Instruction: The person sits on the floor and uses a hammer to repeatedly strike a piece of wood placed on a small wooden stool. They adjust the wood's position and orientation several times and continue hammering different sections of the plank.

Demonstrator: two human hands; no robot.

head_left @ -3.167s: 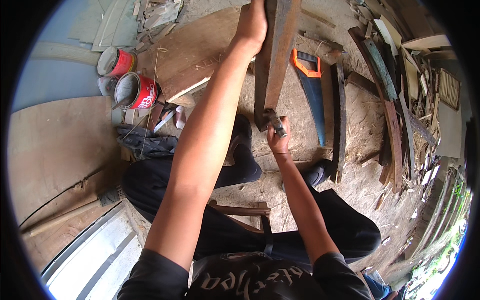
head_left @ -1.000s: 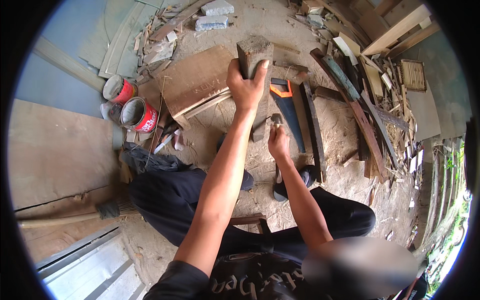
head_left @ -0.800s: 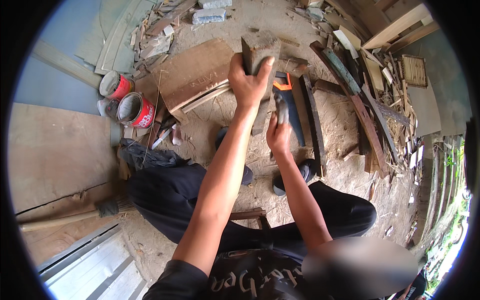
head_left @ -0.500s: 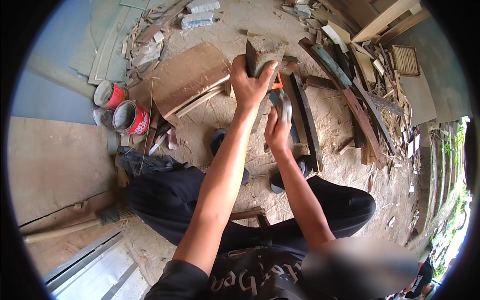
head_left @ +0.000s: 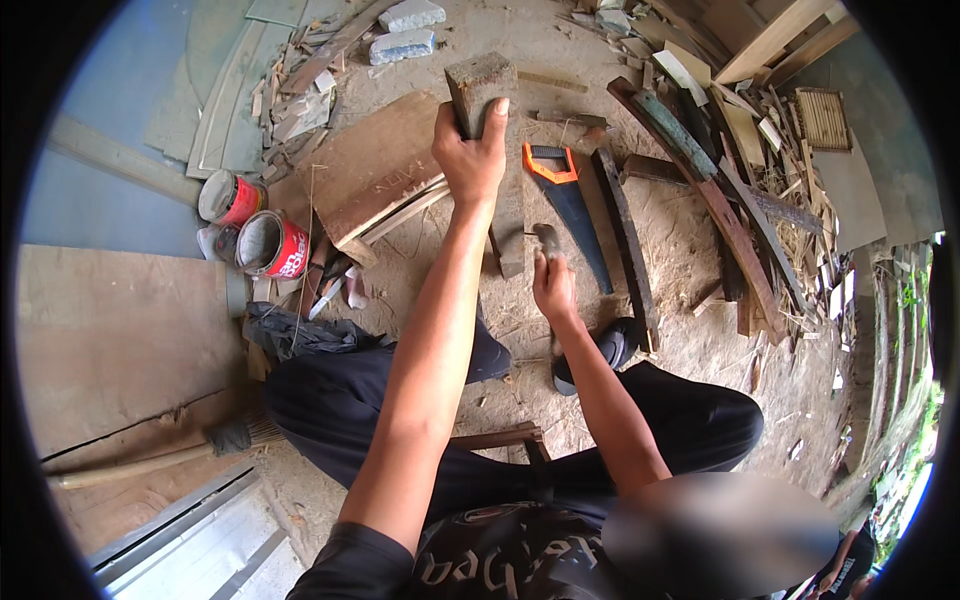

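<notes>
My left hand is wrapped round the far part of a thick, dark wooden beam, its thumb lying over the top face. The beam reaches back toward me, and its near end sits just left of my right hand. That hand is closed on a hammer; the grey metal head shows above the fist, close beside the beam's near end. Whether the two touch I cannot tell. Most of the hammer's handle is hidden. To the right of the beam lies a handsaw with an orange-and-black handle and a dark blade.
A dark timber lies right of the saw, with longer planks and scrap wood beyond. A wide board rests at left, near two red paint cans. White blocks lie at the far side. My shoe is below the hammer.
My left hand and the beam have shifted left. The hammer has dropped from higher up, in front of the saw, to beside the beam's near end. The saw now shows in full.
</notes>
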